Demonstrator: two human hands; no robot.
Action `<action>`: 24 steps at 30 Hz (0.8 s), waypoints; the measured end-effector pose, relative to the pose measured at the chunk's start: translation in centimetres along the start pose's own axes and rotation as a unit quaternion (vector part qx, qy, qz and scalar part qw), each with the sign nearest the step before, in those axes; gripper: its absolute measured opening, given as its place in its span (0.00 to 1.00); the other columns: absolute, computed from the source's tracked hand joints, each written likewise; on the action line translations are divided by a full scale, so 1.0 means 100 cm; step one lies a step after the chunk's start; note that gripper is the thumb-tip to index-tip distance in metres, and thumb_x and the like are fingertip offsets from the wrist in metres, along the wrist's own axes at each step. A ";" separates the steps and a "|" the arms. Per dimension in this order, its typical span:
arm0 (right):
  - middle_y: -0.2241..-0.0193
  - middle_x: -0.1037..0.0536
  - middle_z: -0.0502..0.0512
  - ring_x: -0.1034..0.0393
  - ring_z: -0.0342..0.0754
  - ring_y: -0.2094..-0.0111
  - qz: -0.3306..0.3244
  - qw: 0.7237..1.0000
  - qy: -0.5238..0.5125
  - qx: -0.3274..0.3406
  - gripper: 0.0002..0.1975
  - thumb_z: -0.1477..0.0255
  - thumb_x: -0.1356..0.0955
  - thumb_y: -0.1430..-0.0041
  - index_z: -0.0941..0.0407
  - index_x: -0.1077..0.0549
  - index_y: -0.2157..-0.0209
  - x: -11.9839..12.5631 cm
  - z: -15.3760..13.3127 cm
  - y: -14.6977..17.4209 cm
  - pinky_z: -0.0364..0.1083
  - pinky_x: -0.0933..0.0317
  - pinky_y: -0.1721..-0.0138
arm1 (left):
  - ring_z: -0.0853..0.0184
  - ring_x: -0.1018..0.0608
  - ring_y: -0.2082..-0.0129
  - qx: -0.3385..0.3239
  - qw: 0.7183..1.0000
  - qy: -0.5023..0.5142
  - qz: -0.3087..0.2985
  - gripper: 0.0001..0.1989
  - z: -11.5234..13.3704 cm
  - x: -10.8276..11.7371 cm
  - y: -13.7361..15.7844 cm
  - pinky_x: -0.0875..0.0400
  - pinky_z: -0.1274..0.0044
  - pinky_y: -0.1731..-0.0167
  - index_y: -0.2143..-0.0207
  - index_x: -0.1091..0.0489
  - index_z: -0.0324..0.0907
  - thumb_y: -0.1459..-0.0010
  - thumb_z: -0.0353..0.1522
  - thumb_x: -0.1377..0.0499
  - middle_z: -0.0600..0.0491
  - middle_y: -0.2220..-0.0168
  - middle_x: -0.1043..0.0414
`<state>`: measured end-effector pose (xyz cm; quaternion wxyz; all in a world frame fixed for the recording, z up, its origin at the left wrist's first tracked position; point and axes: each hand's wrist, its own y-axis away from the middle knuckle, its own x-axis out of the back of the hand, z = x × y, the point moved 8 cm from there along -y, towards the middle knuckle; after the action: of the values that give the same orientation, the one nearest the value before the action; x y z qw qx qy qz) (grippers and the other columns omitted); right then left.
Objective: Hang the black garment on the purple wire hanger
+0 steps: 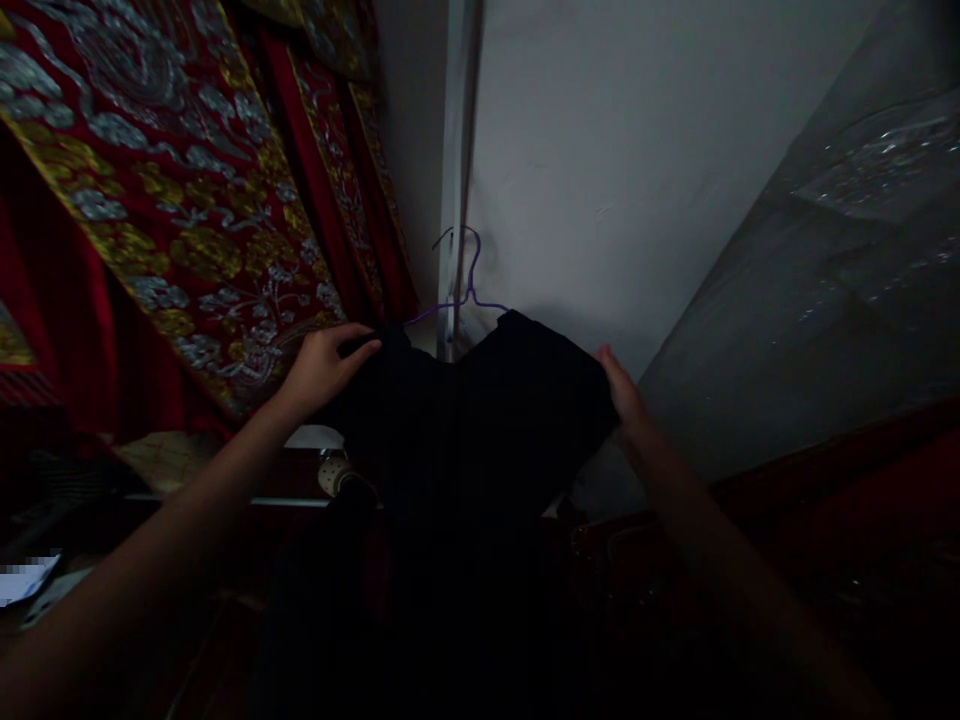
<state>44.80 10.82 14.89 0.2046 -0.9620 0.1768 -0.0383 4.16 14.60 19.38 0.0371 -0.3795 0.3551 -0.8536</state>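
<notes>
A dark short-sleeved garment [480, 430], perhaps a shirt, hangs on a purple hanger [471, 292]. The hanger's hook sits at a narrow upright pale strip [456, 150] by the wall; whether it is hooked on there I cannot tell. My left hand [330, 362] grips the garment's left shoulder between thumb and fingers. On the opposite side, my right hand [621, 388] is at the other shoulder edge, its thumb showing and its fingers hidden behind the cloth. The lower part of the garment fades into deep shadow.
Red cloth with gold and silver embroidery [202, 250] hangs at the left. A translucent, glittering sheet [825, 250] slopes along the right over a pale wall [615, 150]. A spotted light object [334, 474] lies behind the garment. Papers [30, 578] are at lower left.
</notes>
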 end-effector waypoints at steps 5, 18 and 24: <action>0.77 0.22 0.50 0.27 0.48 0.75 -0.029 0.997 -0.064 -0.040 0.23 0.48 0.23 0.55 0.54 0.22 0.72 -0.003 -0.012 -0.004 0.46 0.33 0.73 | 0.57 0.20 0.53 -0.055 0.996 -0.023 0.071 0.16 0.040 0.003 -0.023 0.29 0.68 0.47 0.53 0.21 0.40 0.36 0.38 0.42 0.47 0.54 0.19; 0.68 0.23 0.53 0.28 0.47 0.70 -0.377 0.877 0.147 0.259 0.18 0.55 0.34 0.33 0.55 0.23 0.59 -0.088 -0.106 0.169 0.45 0.36 0.69 | 0.60 0.19 0.59 0.245 0.828 0.493 -0.109 0.14 0.126 -0.019 0.026 0.23 0.70 0.58 0.60 0.24 0.38 0.35 0.39 0.44 0.43 0.58 0.21; 0.58 0.20 0.58 0.24 0.48 0.58 -0.482 0.830 0.104 0.258 0.14 0.62 0.35 0.30 0.56 0.22 0.55 -0.126 -0.089 0.157 0.47 0.32 0.56 | 0.76 0.40 0.88 0.322 0.795 0.411 -0.309 0.14 0.115 -0.001 0.099 0.42 0.81 0.87 0.53 0.25 0.44 0.40 0.40 0.37 0.54 0.73 0.25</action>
<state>26.62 -1.54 16.64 0.3816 -0.8272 -0.3059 -0.2765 9.97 0.57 18.31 -0.2581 -0.0485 -0.0941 -0.9603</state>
